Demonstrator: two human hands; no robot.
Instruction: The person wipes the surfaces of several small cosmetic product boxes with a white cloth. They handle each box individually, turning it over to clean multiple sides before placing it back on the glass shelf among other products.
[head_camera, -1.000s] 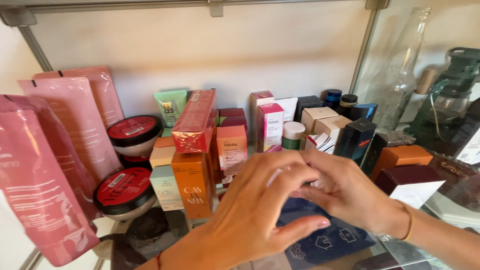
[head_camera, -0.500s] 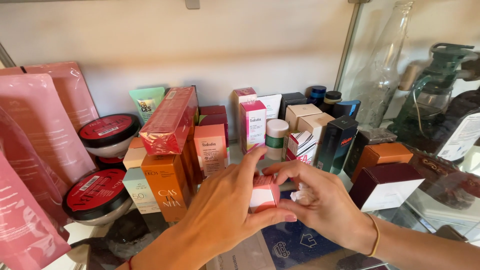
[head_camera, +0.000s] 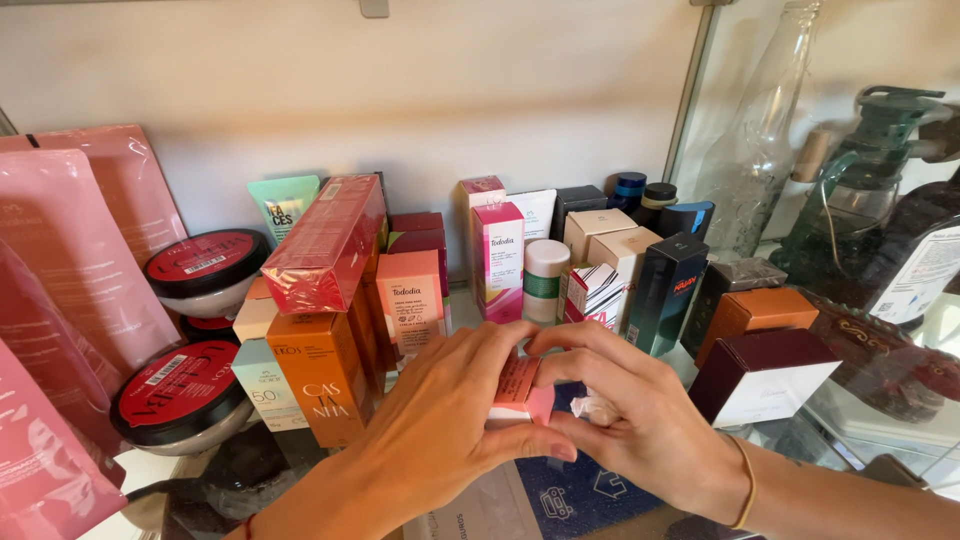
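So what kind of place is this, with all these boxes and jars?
Probably a glass shelf for cosmetics, at home or in a small shop. It is crowded with small cardboard product boxes, red-lidded cream jars and pink refill pouches. Both hands, left and right, hold a small pink box.

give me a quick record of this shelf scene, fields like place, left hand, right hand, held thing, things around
place: glass shelf crowded with cosmetics boxes and jars
left hand: left hand grips the small pink box from the left side
right hand: right hand holds the same box from the right, fingertips on its top
held thing: small pink box, upright, between both hands
to the left: orange box, red-lidded jars, pink pouches
behind: white jar with green band, dark blue box
to the right: maroon and white box, clear glass bottle
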